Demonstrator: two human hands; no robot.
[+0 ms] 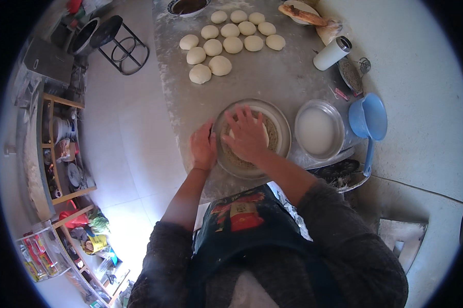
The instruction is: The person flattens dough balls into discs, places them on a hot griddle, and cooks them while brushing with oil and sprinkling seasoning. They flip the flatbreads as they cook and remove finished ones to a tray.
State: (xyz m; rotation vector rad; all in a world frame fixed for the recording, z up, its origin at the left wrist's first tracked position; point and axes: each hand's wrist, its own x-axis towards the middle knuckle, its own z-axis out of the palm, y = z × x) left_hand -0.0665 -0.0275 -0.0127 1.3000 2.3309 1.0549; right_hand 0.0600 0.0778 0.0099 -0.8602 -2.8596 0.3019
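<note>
A shallow round metal pan (250, 172) lies near the front edge of the table, with a layer of brownish seeds or crumbs (272, 129) spread in it. My left hand (203, 148) holds the pan's left rim, its fingers along the outside. Flat on a pale dough disc (265, 133) in the pan rests my right hand (247, 134), fingers spread and palm down. Most of the disc is hidden under that hand. Farther back on the table sit several round dough balls (232, 45) in loose rows.
Right of the pan stands a metal bowl of whitish liquid (316, 131), beside a blue plastic dipper (368, 117). A white flask (331, 54) and a bowl of dark liquid (188, 5) stand farther back. A black stool (119, 42) and shelves (67, 146) are at left.
</note>
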